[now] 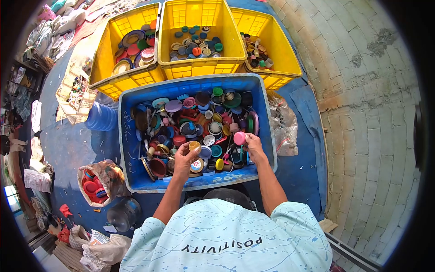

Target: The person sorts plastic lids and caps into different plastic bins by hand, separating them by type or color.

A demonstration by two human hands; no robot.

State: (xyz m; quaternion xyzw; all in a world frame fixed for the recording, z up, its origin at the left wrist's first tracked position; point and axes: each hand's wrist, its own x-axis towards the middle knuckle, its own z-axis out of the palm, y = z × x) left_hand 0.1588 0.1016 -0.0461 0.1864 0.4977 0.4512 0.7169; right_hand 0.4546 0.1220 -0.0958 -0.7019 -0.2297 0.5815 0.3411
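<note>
The left hand's fingers (194, 149) pinch a small, round, tan cap (194, 145), nearly closed around it; the right hand's (252, 144) close on the edge of a smooth pink cap (239, 138). Both caps are over the near half of the blue bin (195, 84), inside its raised rim, above jumbled lids (217, 128). Yellow crates (199, 68) border the far side; bare blue floor (297, 181) lies right.

Upper garment: one loose shirt (226, 226), pale mint-blue. Surface pattern: scattered darker blue specks and thin, wavy, irregular lines over the body. Marking: the word "POSITIVITY" (222, 246), dark capitals, set in a shallow curve across the body and inverted in the head view. Left sleeve (147, 235) and right sleeve (301, 222): short, wide, same base colour, blue specks. Forearms, left hand (186, 158) and right hand (254, 147): bare.
</note>
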